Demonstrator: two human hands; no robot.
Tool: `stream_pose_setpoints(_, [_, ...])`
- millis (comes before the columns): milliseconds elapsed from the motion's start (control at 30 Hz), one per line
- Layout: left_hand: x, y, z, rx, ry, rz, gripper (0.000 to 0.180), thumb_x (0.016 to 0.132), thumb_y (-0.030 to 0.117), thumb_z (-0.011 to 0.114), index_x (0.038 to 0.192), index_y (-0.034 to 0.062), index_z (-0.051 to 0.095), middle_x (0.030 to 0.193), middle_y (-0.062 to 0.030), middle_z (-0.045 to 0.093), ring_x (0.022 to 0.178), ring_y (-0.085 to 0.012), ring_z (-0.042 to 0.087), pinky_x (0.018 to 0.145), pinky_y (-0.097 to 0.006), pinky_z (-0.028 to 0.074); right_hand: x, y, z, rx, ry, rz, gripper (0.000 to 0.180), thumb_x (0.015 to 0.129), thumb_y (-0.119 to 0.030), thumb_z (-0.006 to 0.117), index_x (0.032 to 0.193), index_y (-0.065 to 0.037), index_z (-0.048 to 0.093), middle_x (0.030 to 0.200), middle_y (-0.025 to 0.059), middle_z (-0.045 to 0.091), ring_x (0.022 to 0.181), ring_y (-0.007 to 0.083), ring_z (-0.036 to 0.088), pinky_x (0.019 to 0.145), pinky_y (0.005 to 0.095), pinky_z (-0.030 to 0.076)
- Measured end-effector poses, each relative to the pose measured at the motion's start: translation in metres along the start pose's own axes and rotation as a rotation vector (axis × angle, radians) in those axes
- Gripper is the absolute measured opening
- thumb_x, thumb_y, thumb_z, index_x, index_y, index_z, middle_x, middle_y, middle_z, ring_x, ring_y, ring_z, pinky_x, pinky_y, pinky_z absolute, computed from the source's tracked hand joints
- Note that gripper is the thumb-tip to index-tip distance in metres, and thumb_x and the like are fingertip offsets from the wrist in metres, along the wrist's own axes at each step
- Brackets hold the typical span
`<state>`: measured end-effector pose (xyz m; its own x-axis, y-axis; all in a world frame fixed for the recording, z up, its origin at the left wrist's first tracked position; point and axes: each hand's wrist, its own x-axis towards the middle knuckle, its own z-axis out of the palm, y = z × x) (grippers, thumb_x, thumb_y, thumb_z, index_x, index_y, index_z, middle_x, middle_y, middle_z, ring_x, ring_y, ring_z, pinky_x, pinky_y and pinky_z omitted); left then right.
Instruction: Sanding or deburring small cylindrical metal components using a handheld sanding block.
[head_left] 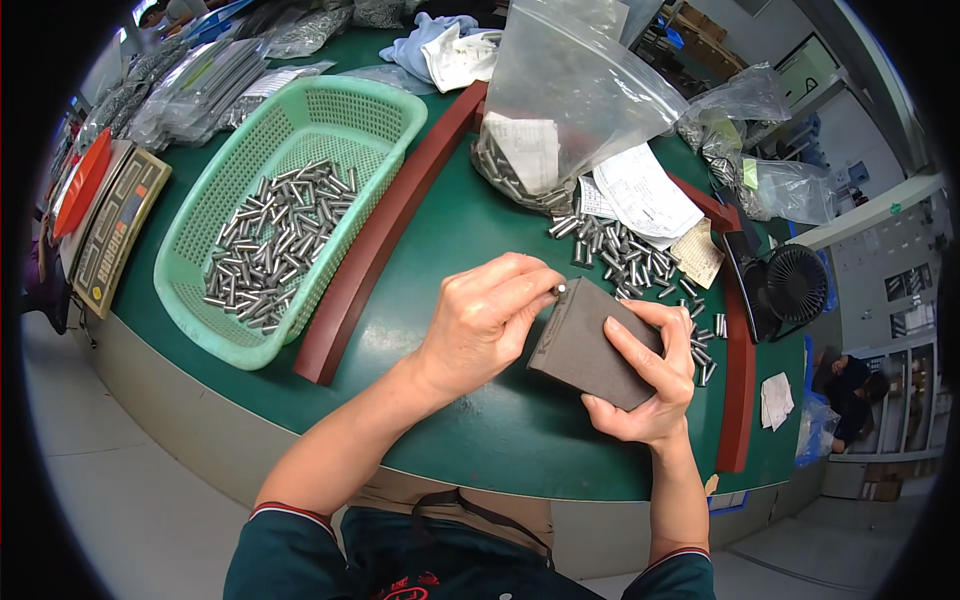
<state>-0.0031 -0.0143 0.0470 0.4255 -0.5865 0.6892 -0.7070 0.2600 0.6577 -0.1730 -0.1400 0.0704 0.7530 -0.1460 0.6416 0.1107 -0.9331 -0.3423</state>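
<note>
My right hand grips a grey-brown rectangular block, tilted above the green table. Pinched in the fingers of my left hand is a small metal pin, its end showing at the block's upper left corner; whether it touches the block I cannot tell. Beyond the block lies a loose pile of metal pins, some scattered down to the right of my right hand. To the left, a light green perforated plastic basket holds many more such pins.
A dark red bar lies beside the basket, another at the right. A clear plastic bag with pins and papers stand behind. A black fan is at the right, a scale far left. Another person is in the background.
</note>
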Motion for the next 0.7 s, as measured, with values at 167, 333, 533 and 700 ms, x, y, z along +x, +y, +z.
stream_pose_setpoints(167, [-0.001,-0.001,0.000,0.001,-0.015,0.001,0.019,0.073,-0.008,0.067,0.090,-0.0003,0.067,0.084,-0.0110,0.066,0.071,-0.0244,0.066,0.059,-0.031,0.052,0.000,-0.001,0.000,-0.018,-0.023,0.004,0.063,0.045,-0.025,0.076,0.106,-0.009,0.071,0.105,0.0162,0.059,0.083,0.0271,0.053,0.074,0.0365,0.039])
stream_pose_setpoints(333, [-0.001,-0.001,0.001,-0.023,-0.004,-0.031,0.018,0.074,-0.007,0.067,0.090,-0.0005,0.066,0.084,-0.0117,0.066,0.070,-0.0268,0.065,0.059,-0.033,0.052,0.001,0.001,0.001,-0.033,-0.016,0.010,0.062,0.046,-0.026,0.076,0.106,-0.009,0.071,0.105,0.0154,0.059,0.084,0.0270,0.053,0.077,0.0379,0.038])
stream_pose_setpoints(533, [0.001,0.005,0.001,-0.081,0.003,-0.036,0.016,0.075,-0.006,0.067,0.090,-0.0009,0.065,0.085,-0.0122,0.066,0.069,-0.0272,0.065,0.058,-0.033,0.052,0.000,0.009,-0.004,-0.093,0.019,0.017,0.063,0.046,-0.024,0.076,0.107,-0.009,0.070,0.104,0.0164,0.060,0.083,0.0269,0.053,0.074,0.0375,0.039])
stream_pose_setpoints(700, [-0.001,-0.002,-0.001,-0.058,0.029,-0.035,0.017,0.075,-0.006,0.067,0.090,-0.0006,0.065,0.085,-0.0121,0.065,0.068,-0.0270,0.064,0.057,-0.033,0.051,0.000,0.001,-0.001,-0.022,0.043,0.003,0.063,0.046,-0.025,0.076,0.106,-0.009,0.071,0.105,0.0173,0.060,0.083,0.0271,0.053,0.074,0.0360,0.040])
